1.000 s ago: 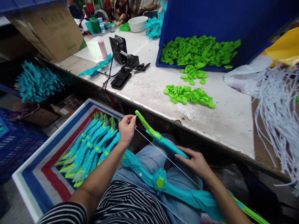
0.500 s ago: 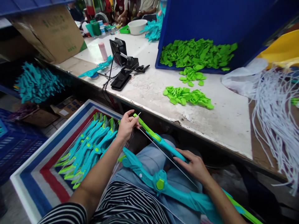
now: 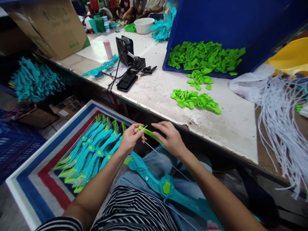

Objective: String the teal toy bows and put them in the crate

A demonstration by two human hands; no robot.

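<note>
From afar I pinch with my left hand [image 3: 131, 138] the white string [image 3: 153, 149] at the tip of the green limb [image 3: 149, 132], between the near edge of the bench [image 3: 149, 96] and the bow [image 3: 166, 188] on the lap, while my right hand [image 3: 171, 138] has its fingers parted by this limb, touching or not I cannot tell.

Green limb [image 3: 151, 133]: lower stretch hidden behind the right hand [image 3: 172, 139], mid-frame; contact cannot be told
White cord [image 3: 152, 148]: end at the left hand [image 3: 130, 139] too small to tell if knotted
Teal bow [image 3: 151, 183]: partly hidden by right forearm, lower right
Carton [image 3: 51, 32]: print blurred, upper left
Blue bin [image 3: 235, 25]: cut by top edge
</note>
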